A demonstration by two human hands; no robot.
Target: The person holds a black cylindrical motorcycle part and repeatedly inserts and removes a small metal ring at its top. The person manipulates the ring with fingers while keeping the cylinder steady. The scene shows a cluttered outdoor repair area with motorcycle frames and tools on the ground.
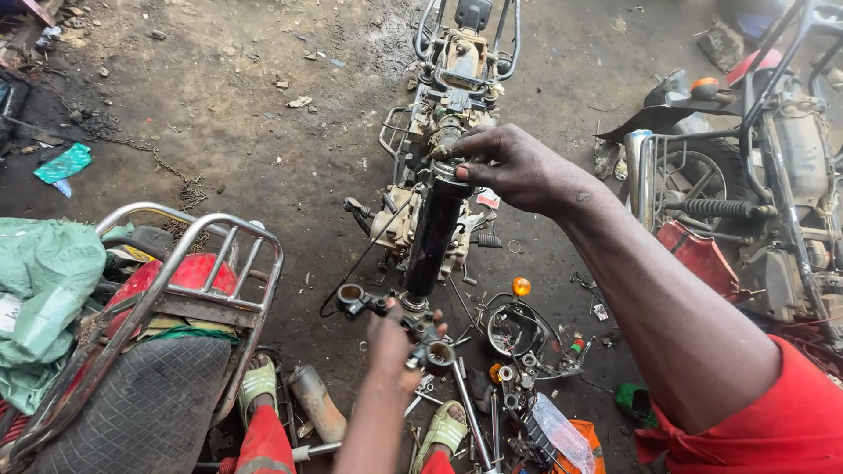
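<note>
black fork tube (435, 233) upright, right hand (518, 167) atop

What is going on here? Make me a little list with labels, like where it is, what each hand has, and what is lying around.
Place: dirt workshop floor
Right hand: pinches the top end of a black fork tube
Left hand: grips the metal clamp bracket at the tube's bottom end
Behind the tube: stripped motorcycle frame, lying on the floor
Around: loose parts and tools, chain
Left: red motorcycle with chrome rack
</note>
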